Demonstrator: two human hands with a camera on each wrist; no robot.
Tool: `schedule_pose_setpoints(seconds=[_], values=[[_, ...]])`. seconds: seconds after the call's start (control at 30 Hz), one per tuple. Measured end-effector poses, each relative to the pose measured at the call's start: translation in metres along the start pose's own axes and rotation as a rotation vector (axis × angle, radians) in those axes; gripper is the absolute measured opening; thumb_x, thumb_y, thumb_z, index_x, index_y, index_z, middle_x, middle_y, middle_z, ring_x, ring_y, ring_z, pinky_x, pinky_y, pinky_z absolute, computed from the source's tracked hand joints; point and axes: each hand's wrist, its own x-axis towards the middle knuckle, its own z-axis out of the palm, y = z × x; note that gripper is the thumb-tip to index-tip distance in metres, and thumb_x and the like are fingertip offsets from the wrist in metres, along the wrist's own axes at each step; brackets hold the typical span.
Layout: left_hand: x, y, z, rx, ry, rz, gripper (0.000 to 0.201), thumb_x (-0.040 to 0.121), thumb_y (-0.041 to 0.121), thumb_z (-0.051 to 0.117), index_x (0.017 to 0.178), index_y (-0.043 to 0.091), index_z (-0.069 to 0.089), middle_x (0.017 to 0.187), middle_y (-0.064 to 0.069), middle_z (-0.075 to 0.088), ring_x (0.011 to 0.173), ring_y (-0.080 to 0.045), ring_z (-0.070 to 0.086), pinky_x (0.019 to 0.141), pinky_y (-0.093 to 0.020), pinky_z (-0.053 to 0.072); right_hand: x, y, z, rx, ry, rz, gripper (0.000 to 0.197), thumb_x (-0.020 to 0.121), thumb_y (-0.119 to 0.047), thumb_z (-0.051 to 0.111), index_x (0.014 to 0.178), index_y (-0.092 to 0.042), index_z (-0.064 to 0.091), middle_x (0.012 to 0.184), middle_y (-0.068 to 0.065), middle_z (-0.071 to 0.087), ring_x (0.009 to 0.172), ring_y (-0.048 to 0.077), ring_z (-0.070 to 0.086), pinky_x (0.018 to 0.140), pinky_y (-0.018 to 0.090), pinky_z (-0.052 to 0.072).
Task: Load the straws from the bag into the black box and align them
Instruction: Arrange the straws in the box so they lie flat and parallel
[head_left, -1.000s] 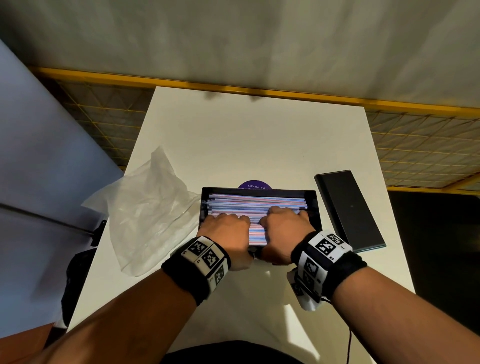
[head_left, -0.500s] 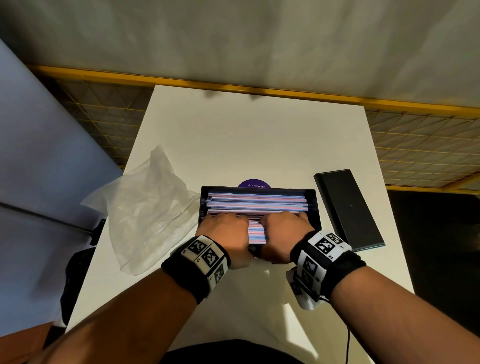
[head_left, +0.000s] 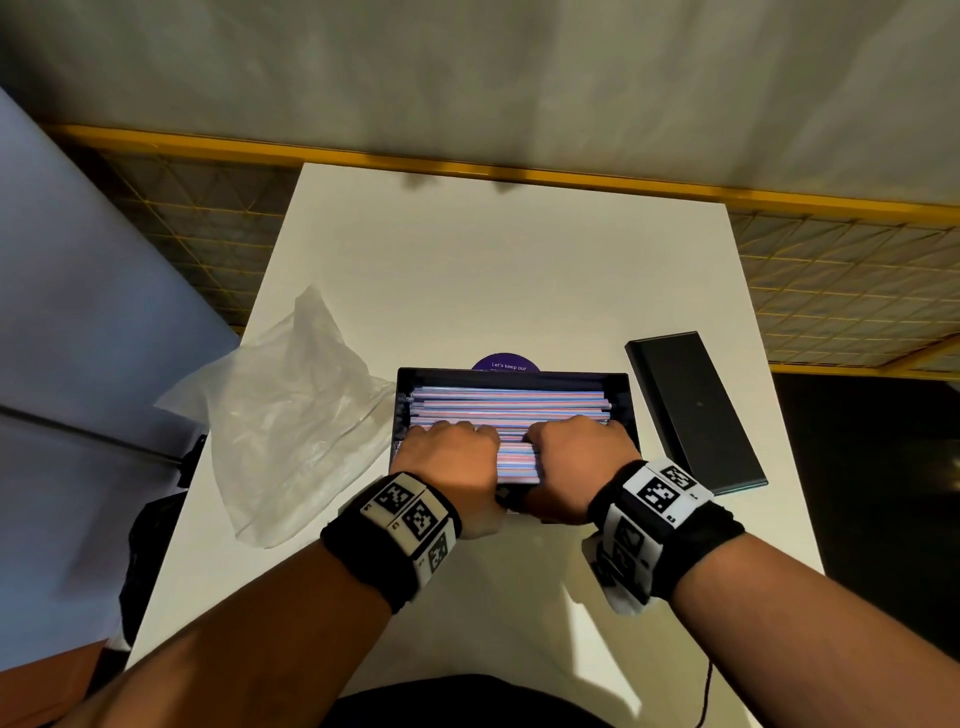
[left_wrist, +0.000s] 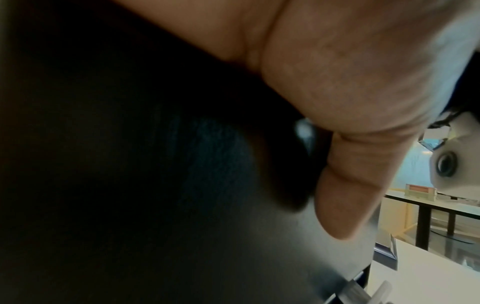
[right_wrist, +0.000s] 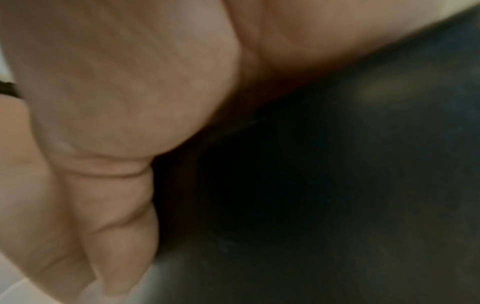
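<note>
Both hands, the left hand (head_left: 451, 464) and the right hand (head_left: 576, 462), lie with curled fingers pressing on the striped straws (head_left: 511, 406) inside the black box (head_left: 629, 410) near the table's (head_left: 498, 270) front edge, probably to level them.

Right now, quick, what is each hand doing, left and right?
Left hand: fingers curled, pressing the pink-and-blue striped straws in the open black box.
Right hand: the same, curled on the straws.
</note>
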Motion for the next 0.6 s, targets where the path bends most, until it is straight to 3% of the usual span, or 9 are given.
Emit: schedule_pose_setpoints(seconds=[0.13,0.33,0.5,0.6], values=[[0.0001,-0.0001,0.001,-0.02,0.019,0.001,0.041,0.074,0.045,0.061,0.108,0.024,0.054,0.104,0.0,0.065,0.096,-0.025,0.063,0.087,-0.036,0.047,-0.0008,-0.0037,0.0014,0.002,0.018,0.008,0.047,0.071,-0.07,0.059,0.089,-0.027,0.05,0.092,-0.001,0.067,0.092,0.024,0.065,0.087,0.034,0.047],[0.0022,-0.0022,0.0028,-0.041,-0.005,0.002,0.041,0.072,0.046,0.061,0.107,0.025,0.054,0.101,0.003,0.064,0.093,-0.022,0.063,0.084,-0.035,0.05,0.0012,-0.0032,0.0026,0.032,-0.009,0.03,0.051,0.07,-0.072,0.057,0.095,-0.027,0.058,0.093,-0.003,0.068,0.093,0.023,0.065,0.091,0.036,0.047],[0.0008,-0.0021,0.0021,-0.052,-0.006,-0.007,0.037,0.072,0.044,0.06,0.104,0.026,0.054,0.096,0.002,0.067,0.093,-0.023,0.063,0.086,-0.035,0.048,0.0022,-0.0034,0.0019,0.001,-0.06,0.032,0.063,0.071,-0.076,0.055,0.111,-0.028,0.062,0.113,-0.001,0.058,0.112,0.024,0.054,0.101,0.046,0.036],[0.0011,-0.0028,0.0022,-0.023,-0.007,0.002,0.042,0.071,0.047,0.06,0.107,0.026,0.054,0.101,0.001,0.064,0.099,-0.024,0.061,0.092,-0.038,0.044,0.0018,-0.0038,0.0012,0.003,-0.036,0.024,0.058,0.071,-0.073,0.055,0.107,-0.028,0.061,0.104,-0.003,0.062,0.106,0.024,0.058,0.098,0.045,0.035]])
